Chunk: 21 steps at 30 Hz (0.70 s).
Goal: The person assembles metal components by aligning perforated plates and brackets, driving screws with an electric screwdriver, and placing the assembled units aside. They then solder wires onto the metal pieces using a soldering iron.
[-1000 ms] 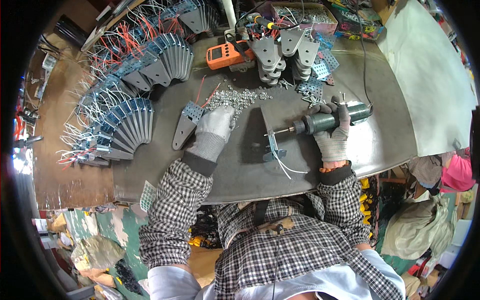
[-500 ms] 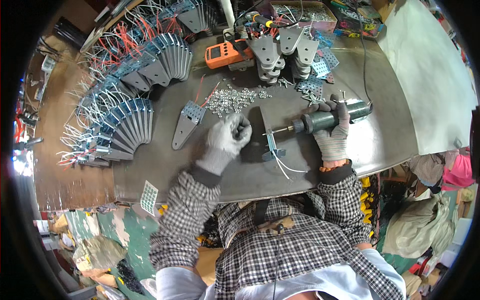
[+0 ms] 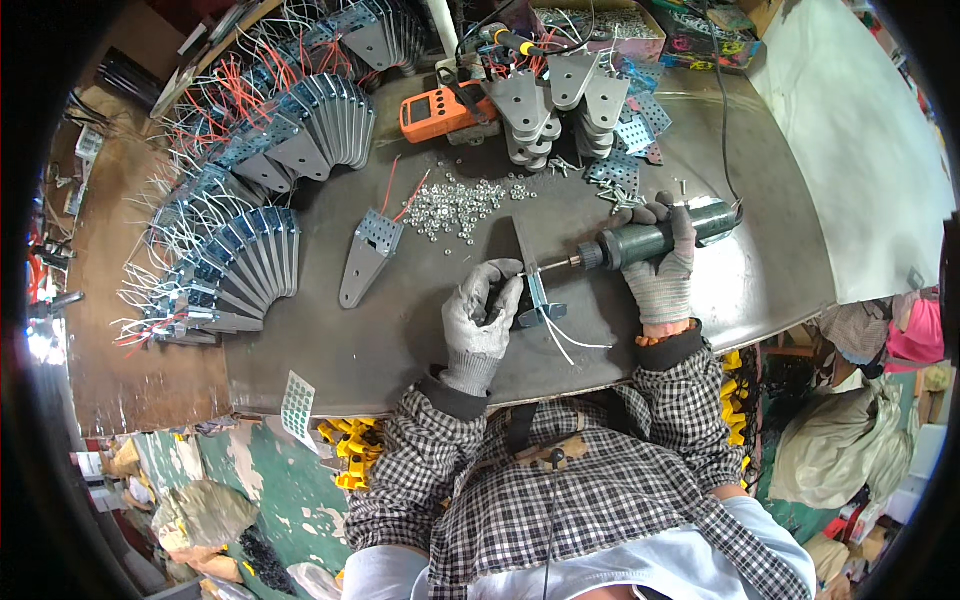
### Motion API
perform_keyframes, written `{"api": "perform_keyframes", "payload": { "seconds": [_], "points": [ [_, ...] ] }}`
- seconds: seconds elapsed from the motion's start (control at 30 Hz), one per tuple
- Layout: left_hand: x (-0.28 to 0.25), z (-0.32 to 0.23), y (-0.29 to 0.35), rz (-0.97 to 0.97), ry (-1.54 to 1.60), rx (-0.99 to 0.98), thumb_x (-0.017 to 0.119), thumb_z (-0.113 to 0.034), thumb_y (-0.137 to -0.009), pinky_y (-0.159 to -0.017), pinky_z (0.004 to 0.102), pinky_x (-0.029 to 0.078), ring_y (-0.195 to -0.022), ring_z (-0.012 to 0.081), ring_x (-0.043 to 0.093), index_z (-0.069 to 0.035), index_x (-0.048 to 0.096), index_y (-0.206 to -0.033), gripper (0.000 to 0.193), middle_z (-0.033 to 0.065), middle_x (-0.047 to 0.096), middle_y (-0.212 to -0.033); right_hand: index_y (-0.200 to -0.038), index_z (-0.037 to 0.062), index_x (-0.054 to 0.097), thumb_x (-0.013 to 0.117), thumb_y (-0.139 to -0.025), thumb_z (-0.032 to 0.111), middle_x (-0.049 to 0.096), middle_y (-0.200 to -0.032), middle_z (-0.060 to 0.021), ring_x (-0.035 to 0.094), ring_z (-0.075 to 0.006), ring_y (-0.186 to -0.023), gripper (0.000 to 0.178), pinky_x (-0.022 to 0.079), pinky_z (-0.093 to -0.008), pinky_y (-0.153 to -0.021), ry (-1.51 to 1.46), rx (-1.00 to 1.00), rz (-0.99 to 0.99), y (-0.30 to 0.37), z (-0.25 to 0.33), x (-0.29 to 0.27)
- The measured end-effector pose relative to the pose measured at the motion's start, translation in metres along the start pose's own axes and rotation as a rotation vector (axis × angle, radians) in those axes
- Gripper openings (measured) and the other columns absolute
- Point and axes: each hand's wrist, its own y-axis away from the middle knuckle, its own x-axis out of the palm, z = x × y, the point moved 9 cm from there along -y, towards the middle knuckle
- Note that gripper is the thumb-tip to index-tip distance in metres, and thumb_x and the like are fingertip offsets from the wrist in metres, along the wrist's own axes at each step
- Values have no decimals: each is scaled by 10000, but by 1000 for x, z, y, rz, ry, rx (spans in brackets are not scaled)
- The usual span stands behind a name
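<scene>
My right hand (image 3: 660,270), in a striped grey glove, is wrapped around a dark green electric screwdriver (image 3: 632,246) lying level. Its bit points left and meets a grey metal bracket (image 3: 527,245) standing on edge, with a blue part and two white wires (image 3: 566,338) at its near end. On the bracket's other side is my left hand (image 3: 482,312), in a grey glove, its thumb and fingertips pinched close to the spot opposite the bit. Whatever is between those fingertips is too small to name. Loose nuts (image 3: 455,208) lie scattered beyond my left hand.
A flat bracket with red wires (image 3: 372,255) lies left of the nuts. Rows of wired brackets (image 3: 265,250) fan along the left. At the back are an orange meter (image 3: 440,112), stacked grey plates (image 3: 525,115), perforated blue plates (image 3: 618,172) and screws. A black cord (image 3: 726,130) hangs to the screwdriver.
My left hand has moved right and nearer to me, from beside the nuts to the bracket's left face, fingertips now at it. The right hand and screwdriver have barely shifted.
</scene>
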Motion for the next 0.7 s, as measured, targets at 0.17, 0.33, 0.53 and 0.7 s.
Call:
{"api": "perform_keyframes", "payload": {
  "seconds": [0.17, 0.33, 0.53, 0.7],
  "points": [
    [-7, -3, 5, -79, -77, 228, 600, 177, -824, -852, 257, 508, -945, 135, 617, 38, 575, -909, 165, 151, 653, -1072, -1077, 44, 554, 723, -840, 107, 525, -863, -18, 535, -171, -841, 298, 468, -455, -952, -8, 9, 10, 3, -1, 5],
    [-6, 10, -3, -65, 236, 76, 588, 78, -883, -783, 253, 514, -861, 124, 606, 44, 583, -916, 48, 112, 642, -975, -1077, 51, 551, 726, -839, 112, 518, -866, -13, 532, -172, -848, 301, 460, -456, -963, -38, 22, 21, 3, -2, 3],
    [1, 8, -10, 7, -70, 82, 541, -115, -974, -620, 258, 449, -694, 88, 498, 31, 568, -870, 181, 18, 554, -774, -1104, 70, 528, 735, -833, 129, 506, -866, -13, 523, -173, -845, 345, 453, -451, -969, 12, 9, 37, 5, -3, 10],
    [12, -16, -12, 23, -474, 198, 494, -116, -993, -578, 245, 401, -632, 79, 410, 20, 528, -846, 203, -26, 480, -677, -1111, 86, 527, 740, -824, 124, 487, -855, -5, 509, -161, -832, 359, 447, -437, -948, 14, -9, 114, 3, -6, 18]
  ]
}}
